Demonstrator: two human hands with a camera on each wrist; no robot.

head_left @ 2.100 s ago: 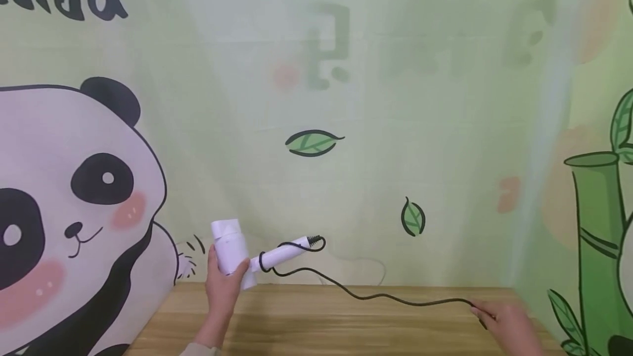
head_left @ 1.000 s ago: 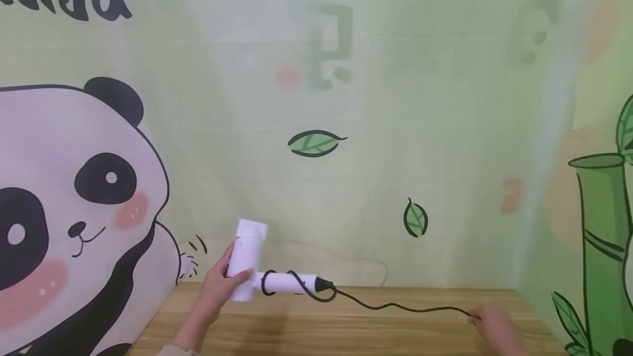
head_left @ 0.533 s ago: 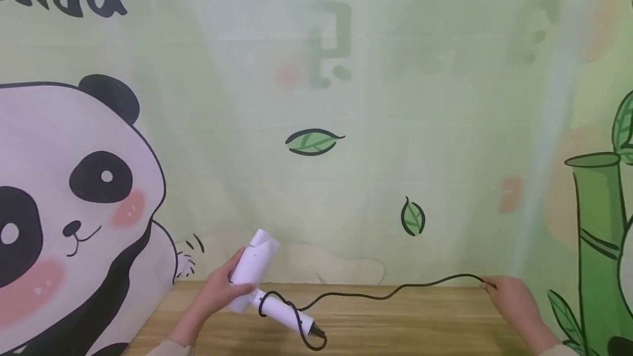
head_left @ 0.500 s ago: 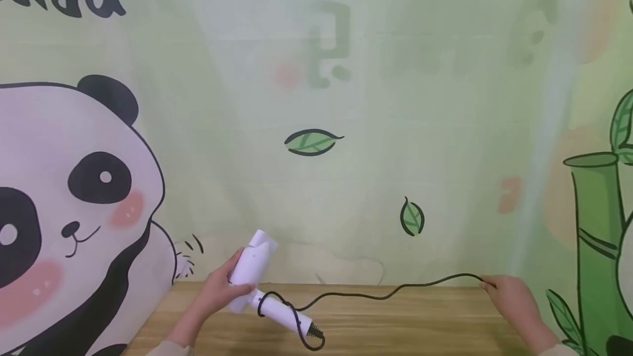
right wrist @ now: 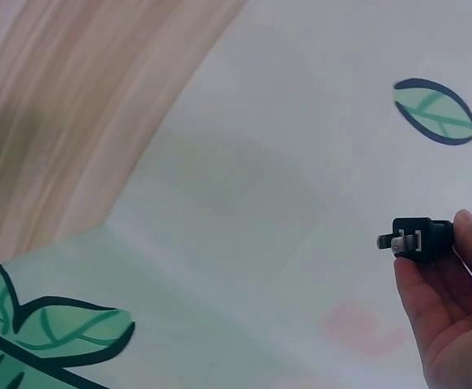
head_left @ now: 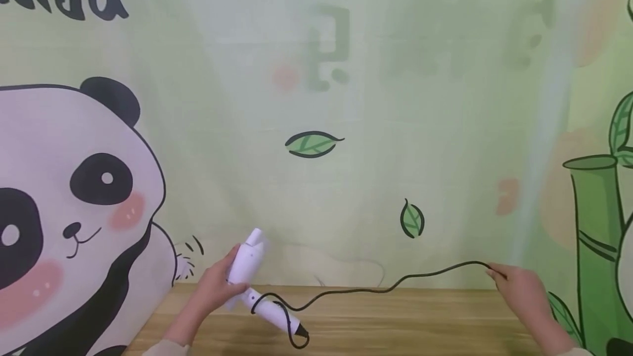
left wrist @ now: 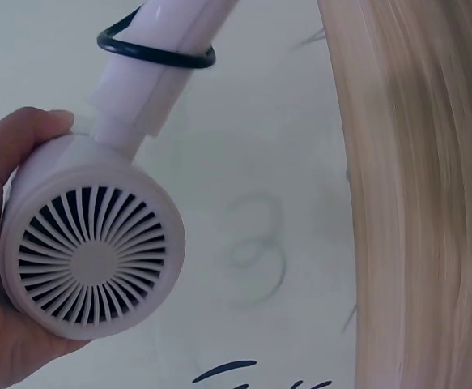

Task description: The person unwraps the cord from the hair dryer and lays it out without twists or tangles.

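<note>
Left hand [head_left: 212, 289]: gripped the hair dryer [head_left: 245, 263] over the table [head_left: 420, 323].
Right hand [head_left: 523, 293] (well apart): pinched the plug [right wrist: 422, 240].
Cord [head_left: 356, 291]: looped round the handle [head_left: 266, 310]; a hard pull risked a snag.

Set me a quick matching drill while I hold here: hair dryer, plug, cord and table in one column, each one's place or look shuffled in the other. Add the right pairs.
Things
1. hair dryer
2. plug
3. cord
4. table

Places and looks
A. looped around the white handle
B. brown, with a wood grain
C. gripped at its body by the left hand
D. in the fingers of the right hand, metal prongs showing

Right pairs: 1-C, 2-D, 3-A, 4-B
</note>
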